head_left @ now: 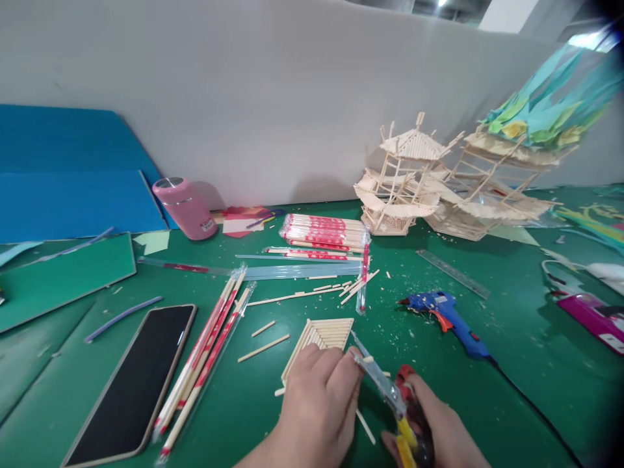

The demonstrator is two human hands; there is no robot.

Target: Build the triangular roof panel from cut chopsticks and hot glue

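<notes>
- Left hand (319,391) closed on the panel (336,330), fingertips hidden; right hand (441,419) wrapped round the scissors (387,385).
- Panel lies far and left of right hand; left hand nearer, covering its near part. Far slats run left-right.
- Scissors slant far-left, tips just beside panel's right edge.
- Glue gun (446,317) farther right.
</notes>
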